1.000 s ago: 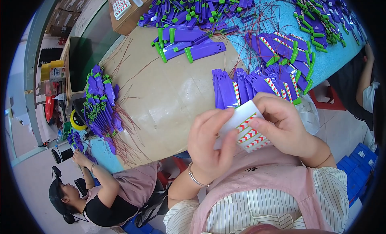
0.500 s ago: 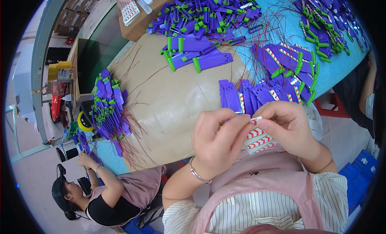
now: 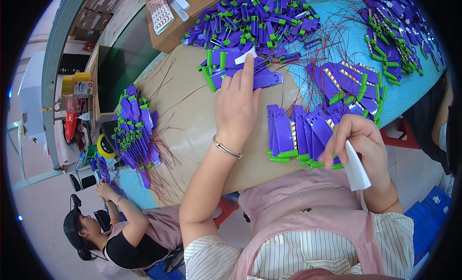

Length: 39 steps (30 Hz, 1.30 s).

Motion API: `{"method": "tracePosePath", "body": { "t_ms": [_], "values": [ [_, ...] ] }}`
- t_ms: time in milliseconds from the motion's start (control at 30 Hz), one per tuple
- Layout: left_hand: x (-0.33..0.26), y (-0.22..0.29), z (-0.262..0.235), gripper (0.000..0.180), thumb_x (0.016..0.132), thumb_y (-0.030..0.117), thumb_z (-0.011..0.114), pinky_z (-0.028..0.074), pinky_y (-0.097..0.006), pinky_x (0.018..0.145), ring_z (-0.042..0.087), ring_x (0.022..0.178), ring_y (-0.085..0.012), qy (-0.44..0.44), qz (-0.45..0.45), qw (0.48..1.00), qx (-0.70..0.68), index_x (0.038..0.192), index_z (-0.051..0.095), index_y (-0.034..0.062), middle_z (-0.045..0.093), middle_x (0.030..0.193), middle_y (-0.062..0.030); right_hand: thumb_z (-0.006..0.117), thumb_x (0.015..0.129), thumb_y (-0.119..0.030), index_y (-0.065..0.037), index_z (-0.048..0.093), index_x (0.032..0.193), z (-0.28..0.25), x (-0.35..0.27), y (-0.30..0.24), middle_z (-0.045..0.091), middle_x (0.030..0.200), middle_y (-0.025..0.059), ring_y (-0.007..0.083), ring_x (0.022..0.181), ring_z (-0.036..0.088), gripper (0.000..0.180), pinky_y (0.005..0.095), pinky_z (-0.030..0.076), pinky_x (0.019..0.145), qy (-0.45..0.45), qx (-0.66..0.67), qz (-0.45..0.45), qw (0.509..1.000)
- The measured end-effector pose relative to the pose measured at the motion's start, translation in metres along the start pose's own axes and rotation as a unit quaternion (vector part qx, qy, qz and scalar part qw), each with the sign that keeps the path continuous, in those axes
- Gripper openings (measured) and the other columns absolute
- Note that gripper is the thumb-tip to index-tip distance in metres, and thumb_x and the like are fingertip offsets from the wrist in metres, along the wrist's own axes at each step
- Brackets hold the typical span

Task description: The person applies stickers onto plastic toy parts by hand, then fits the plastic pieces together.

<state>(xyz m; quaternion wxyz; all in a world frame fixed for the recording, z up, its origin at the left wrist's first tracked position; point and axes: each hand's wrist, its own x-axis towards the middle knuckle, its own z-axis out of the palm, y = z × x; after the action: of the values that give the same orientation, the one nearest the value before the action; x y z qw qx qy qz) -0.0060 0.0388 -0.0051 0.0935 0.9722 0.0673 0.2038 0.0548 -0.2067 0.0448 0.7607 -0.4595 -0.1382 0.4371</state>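
My left hand [image 3: 236,104] reaches over the table with its index finger stretched out and thumb apart. At that fingertip is a small white strip [image 3: 245,57], above a few purple flat pieces with green ends [image 3: 264,79]; whether it sticks to the finger or lies on a piece I cannot tell. My right hand [image 3: 363,143], closer to my body, grips a curled sticker sheet [image 3: 356,169], its white side showing. Beside it lies a row of purple pieces with green tips [image 3: 281,130], some bearing red-and-white striped stickers [image 3: 293,134].
Behind lies a large heap of purple and green parts [image 3: 255,20]. A cardboard box [image 3: 180,27] holds a striped sticker sheet [image 3: 161,15]. More pieces with thin red wires are piled at left [image 3: 132,128] and far right [image 3: 390,39]. A co-worker [image 3: 130,222] sits at left.
My hands have parted. The left moved forward and left from the sticker sheet to the purple pieces, a white strip now at its fingertip. The right kept the sheet and turned it.
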Motion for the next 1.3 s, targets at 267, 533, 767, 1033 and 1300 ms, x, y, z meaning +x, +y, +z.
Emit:
{"method": "tracePosePath", "body": {
  "t_ms": [267, 533, 767, 1033, 1300],
  "values": [
    [-0.007, 0.000, -0.020, 0.065, 0.070, 0.007, 0.075, 0.046, -0.039, 0.073, 0.054, 0.084, -0.0308, -0.092, -0.082, 0.986, -0.108, 0.127, 0.044, 0.0041, 0.058, 0.090, -0.0126, 0.047, 0.095, -0.019, 0.002, 0.059, 0.092, 0.009, -0.001, -0.002, 0.046, 0.057, -0.0011, 0.0037, 0.048, 0.038, 0.025, 0.0177, 0.027, 0.044, -0.012, 0.021, 0.089, 0.996],
    [-0.065, 0.066, -0.044, 0.053, 0.075, 0.002, 0.074, 0.047, -0.026, 0.063, 0.056, 0.069, -0.0136, 0.097, -0.164, 0.904, -0.383, 0.122, 0.049, 0.0028, 0.055, 0.082, -0.0062, 0.050, 0.096, -0.020, -0.001, 0.054, 0.122, 0.022, -0.005, 0.007, 0.057, 0.077, 0.0004, 0.0038, 0.065, 0.047, 0.032, 0.0176, 0.037, 0.058, -0.017, -0.050, 0.105, 0.993],
    [-0.082, 0.088, -0.058, 0.025, 0.090, 0.012, 0.061, 0.042, -0.020, 0.066, 0.052, 0.077, -0.0076, 0.054, -0.231, 0.813, -0.532, 0.110, 0.054, 0.0007, 0.055, 0.088, -0.0022, 0.057, 0.094, -0.017, 0.001, 0.061, 0.086, 0.025, -0.013, 0.017, 0.062, 0.072, 0.0036, 0.0079, 0.063, 0.058, 0.020, 0.0210, 0.045, 0.055, 0.010, -0.096, 0.067, 0.993],
    [-0.079, 0.098, -0.067, 0.014, 0.092, 0.006, 0.059, 0.047, -0.021, 0.075, 0.056, 0.082, -0.0053, 0.004, -0.323, 0.556, -0.766, 0.103, 0.053, 0.0017, 0.061, 0.093, -0.0022, 0.057, 0.094, -0.019, -0.003, 0.052, 0.071, 0.029, -0.018, 0.015, 0.060, 0.066, 0.0035, 0.0077, 0.054, 0.059, 0.029, 0.0199, 0.043, 0.045, 0.029, -0.088, 0.116, 0.989],
    [-0.080, 0.102, -0.070, 0.013, 0.092, 0.006, 0.058, 0.047, -0.019, 0.067, 0.056, 0.077, -0.0038, 0.001, -0.294, 0.595, -0.748, 0.103, 0.052, 0.0007, 0.061, 0.089, -0.0023, 0.058, 0.093, -0.019, -0.005, 0.047, 0.066, 0.029, -0.018, 0.013, 0.057, 0.061, 0.0012, 0.0063, 0.053, 0.058, 0.032, 0.0195, 0.041, 0.042, 0.035, -0.110, 0.118, 0.986]
  ]
}}
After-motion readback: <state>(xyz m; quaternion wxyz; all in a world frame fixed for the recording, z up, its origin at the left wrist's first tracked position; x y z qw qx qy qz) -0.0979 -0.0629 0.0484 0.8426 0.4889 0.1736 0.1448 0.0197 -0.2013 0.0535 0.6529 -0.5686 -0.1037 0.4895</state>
